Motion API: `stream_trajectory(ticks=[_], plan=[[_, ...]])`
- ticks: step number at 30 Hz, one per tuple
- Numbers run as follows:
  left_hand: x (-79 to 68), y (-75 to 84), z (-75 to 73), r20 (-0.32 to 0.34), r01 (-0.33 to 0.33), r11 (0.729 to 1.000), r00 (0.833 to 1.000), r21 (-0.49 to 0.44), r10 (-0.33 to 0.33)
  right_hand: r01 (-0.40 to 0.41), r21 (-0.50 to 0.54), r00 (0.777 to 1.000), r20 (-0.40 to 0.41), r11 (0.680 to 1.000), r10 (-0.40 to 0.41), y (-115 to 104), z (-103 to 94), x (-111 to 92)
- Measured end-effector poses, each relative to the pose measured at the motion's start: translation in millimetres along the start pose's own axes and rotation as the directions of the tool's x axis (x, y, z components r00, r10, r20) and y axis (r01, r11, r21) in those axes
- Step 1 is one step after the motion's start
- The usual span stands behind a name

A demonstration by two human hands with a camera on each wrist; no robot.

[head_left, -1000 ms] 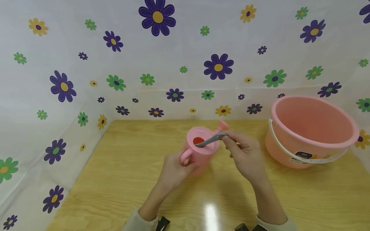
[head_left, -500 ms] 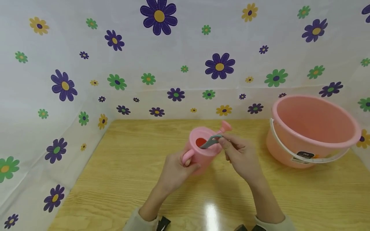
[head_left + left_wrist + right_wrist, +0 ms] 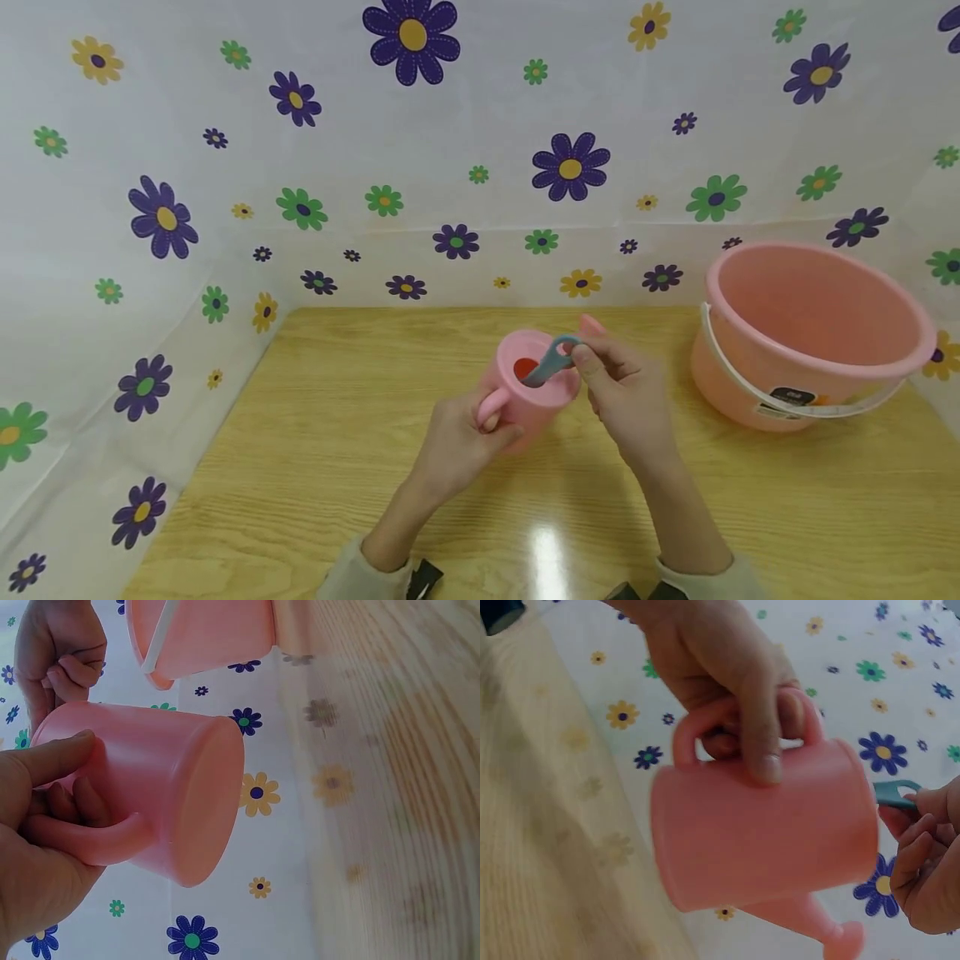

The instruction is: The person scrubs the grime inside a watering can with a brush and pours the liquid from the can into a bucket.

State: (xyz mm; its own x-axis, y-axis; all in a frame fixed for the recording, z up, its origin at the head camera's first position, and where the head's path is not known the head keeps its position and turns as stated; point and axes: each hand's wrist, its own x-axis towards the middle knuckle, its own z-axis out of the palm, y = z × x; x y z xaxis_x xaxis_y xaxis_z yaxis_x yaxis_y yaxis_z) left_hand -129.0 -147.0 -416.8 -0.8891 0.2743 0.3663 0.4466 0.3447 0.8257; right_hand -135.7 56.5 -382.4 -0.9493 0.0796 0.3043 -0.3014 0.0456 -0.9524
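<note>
My left hand point(image 3: 457, 446) grips the side handle of a small pink watering can point(image 3: 528, 417), its thumb along the can's wall. The can is held over the table, and its flat base point(image 3: 210, 802) shows in the left wrist view. Inside the round top opening the colour is red. Between thumb and fingers, my right hand point(image 3: 630, 400) pinches a blue-grey tool point(image 3: 552, 360) by its end, which has a hole in it. The tool slants down into the opening, so its lower end is hidden. In the right wrist view the spout point(image 3: 799, 911) points away below the can.
A large pink bucket point(image 3: 787, 400) with a white bail handle point(image 3: 750, 387) stands on the right of the wooden table point(image 3: 337, 400). Behind and to the left hangs a white sheet point(image 3: 450, 117) printed with flowers.
The watering can has shifted slightly to the right with my left hand. The tool in my right hand has gone from a flat slant to a steeper one, and its holed end now shows.
</note>
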Motion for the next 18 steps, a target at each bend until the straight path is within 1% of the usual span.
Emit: stream_trajectory(ticks=[4,6,10,15,16,18], plan=[[0.6,0.5,0.8,-0.005,0.009,1.0,1.0,-0.006,-0.009,0.017,-0.039,1.0,-0.01,0.999,-0.018,2.3,9.6,-5.1],[-0.3,0.4,0.1,-0.013,0.012,1.0,1.0,-0.007,-0.012,0.014,-0.042,1.0,-0.015,0.999,-0.015,1.2,10.9,-6.6],[-1.1,-0.6,0.8,-0.02,0.007,1.0,1.0,-0.006,-0.007,-0.01,0.013,0.999,-0.053,1.0,0.011,-4.7,4.4,-7.7],[-0.8,-1.6,2.0,-0.039,-0.014,1.0,0.999,0.023,0.015,0.023,0.118,0.993,-0.114,0.993,-0.01,-10.1,-5.5,-3.9],[-0.9,-2.1,2.0,-0.041,-0.013,1.0,0.999,0.027,0.014,0.022,0.117,0.994,-0.109,0.993,-0.009,-10.5,-6.2,-3.2],[-1.8,-2.9,1.2,-0.05,-0.014,0.999,0.999,0.031,0.015,0.001,0.096,0.998,-0.062,0.995,0.005,-10.7,-5.8,-1.8]])
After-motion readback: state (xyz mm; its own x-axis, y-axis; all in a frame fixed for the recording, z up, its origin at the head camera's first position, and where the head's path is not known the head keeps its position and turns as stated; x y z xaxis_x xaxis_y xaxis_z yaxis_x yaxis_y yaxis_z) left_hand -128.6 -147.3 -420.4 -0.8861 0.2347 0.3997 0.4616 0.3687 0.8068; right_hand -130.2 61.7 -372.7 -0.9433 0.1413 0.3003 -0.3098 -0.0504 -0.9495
